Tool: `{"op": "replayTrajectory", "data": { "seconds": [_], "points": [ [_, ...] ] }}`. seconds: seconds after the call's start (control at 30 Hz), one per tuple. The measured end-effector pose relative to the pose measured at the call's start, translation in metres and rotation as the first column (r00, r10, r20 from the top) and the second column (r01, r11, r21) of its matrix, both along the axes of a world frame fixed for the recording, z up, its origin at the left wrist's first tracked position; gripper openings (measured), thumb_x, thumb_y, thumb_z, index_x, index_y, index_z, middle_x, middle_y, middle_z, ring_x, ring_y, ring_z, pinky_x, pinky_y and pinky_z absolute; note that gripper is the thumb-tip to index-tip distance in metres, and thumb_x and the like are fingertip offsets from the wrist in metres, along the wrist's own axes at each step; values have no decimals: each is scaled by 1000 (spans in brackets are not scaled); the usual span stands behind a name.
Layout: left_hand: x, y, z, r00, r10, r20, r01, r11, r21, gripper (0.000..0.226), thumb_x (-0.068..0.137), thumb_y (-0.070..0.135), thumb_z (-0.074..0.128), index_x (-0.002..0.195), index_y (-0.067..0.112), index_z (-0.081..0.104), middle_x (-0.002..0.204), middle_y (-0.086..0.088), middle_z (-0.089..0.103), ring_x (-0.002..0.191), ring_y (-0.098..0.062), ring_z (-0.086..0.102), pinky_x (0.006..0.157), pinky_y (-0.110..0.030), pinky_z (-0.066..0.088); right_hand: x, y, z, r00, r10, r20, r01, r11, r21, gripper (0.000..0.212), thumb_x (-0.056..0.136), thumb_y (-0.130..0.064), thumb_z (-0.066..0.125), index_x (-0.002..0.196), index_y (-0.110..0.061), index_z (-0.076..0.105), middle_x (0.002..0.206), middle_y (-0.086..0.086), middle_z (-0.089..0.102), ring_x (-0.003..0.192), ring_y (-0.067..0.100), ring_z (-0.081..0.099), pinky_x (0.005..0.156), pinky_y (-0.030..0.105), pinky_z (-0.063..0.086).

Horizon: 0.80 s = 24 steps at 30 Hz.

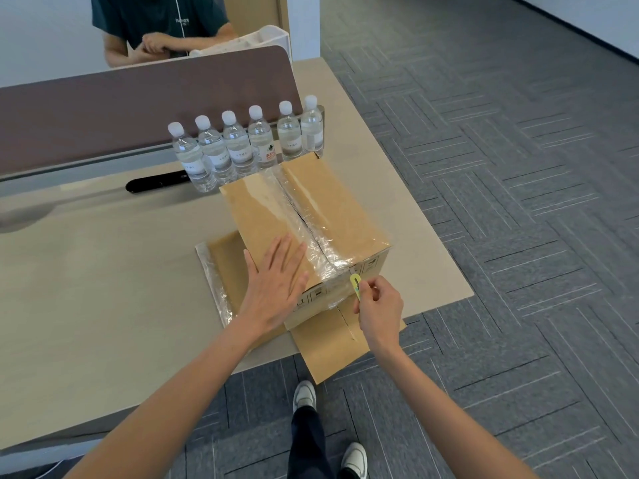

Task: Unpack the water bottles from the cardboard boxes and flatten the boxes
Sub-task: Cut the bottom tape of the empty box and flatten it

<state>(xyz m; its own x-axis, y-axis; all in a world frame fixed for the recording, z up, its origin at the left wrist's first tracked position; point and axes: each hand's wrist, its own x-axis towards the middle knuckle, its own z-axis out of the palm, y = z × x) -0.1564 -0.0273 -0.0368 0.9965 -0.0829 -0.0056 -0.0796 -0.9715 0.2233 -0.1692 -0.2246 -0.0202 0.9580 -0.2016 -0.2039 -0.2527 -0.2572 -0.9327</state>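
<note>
A brown cardboard box (259, 209) stands on the desk near its right front corner, its top seam covered with clear tape (304, 216). Flaps spread out from under it to the left and over the desk's front edge. My left hand (276, 281) lies flat, fingers straight, pressing on the near left part of the box top. My right hand (378, 302) pinches a small yellow-green cutter (356, 284) whose tip is at the taped seam on the box's near face. Several clear water bottles (238, 146) with white caps stand in a row behind the box.
A brown desk divider (103, 108) runs along the back of the beige desk (86, 288), with a person seated behind it. A black oblong object (155, 183) lies left of the bottles. Grey carpet lies to the right and below, where my feet stand.
</note>
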Motion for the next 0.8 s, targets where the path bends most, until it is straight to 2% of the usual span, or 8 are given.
{"op": "replayTrajectory", "data": {
  "seconds": [0.1, 0.2, 0.27, 0.33, 0.5, 0.63, 0.8],
  "points": [
    [0, -1, -3, 1000, 8, 25, -8, 1000, 5, 63, 99, 57, 3, 157, 32, -2, 164, 7, -14, 149, -10, -18, 115, -63, -12, 1, 2, -2, 1000, 1, 13, -1, 1000, -19, 21, 99, -13, 51, 79, -11, 57, 67, 17, 61, 48, 17, 44, 49, 28, 35],
    [0, -3, -6, 999, 15, 42, -15, 1000, -2, 60, 101, 53, 7, 157, 31, 1, 164, 7, -10, 150, -10, -15, 116, -62, -11, 2, 13, -2, 998, 61, 17, -59, 996, -61, 20, 98, -13, 52, 79, -11, 57, 68, 17, 61, 59, 32, 54, 55, 39, 44],
    [0, -3, -7, 999, 18, 42, -18, 1000, -2, 59, 102, 52, 8, 157, 32, 1, 164, 7, -9, 150, -10, -14, 116, -62, -11, 1, 19, -2, 999, 49, 21, -48, 998, -43, 21, 98, -12, 52, 78, -12, 57, 67, 15, 61, 57, 27, 52, 54, 39, 43],
    [0, -2, -7, 999, 31, 36, -30, 999, -10, 59, 101, 51, 5, 157, 33, 2, 164, 7, -10, 150, -11, -14, 115, -60, -14, -2, 21, -5, 998, 50, 22, -50, 998, -23, 21, 98, -12, 51, 77, -13, 55, 66, 15, 60, 51, 20, 45, 50, 32, 37],
    [-1, -3, -1, 999, 18, 43, -17, 1000, -21, 62, 97, 53, -1, 156, 35, 4, 165, 6, -8, 150, -11, -14, 116, -55, -18, -8, 12, -4, 995, 101, 4, -101, 994, -30, 20, 99, -15, 51, 80, -12, 57, 69, 17, 61, 51, 19, 42, 52, 29, 36],
    [-2, -5, 0, 998, 22, 61, -20, 999, -35, 59, 99, 49, 2, 156, 36, 8, 165, 6, -4, 151, -13, -13, 116, -55, -17, -13, 10, 2, 994, 113, -6, -113, 992, -51, 19, 99, -15, 51, 82, -11, 57, 68, 15, 62, 49, 16, 43, 50, 28, 37],
    [-1, -5, -3, 999, 26, 39, -25, 999, -42, 57, 98, 49, 1, 154, 39, 2, 164, 7, -8, 150, -12, -16, 118, -58, -12, -11, 8, 14, 987, 86, -134, -66, 988, 143, 19, 100, -10, 48, 87, 0, 58, 57, 8, 54, 37, 11, 36, 39, 25, 33]
  ]
}}
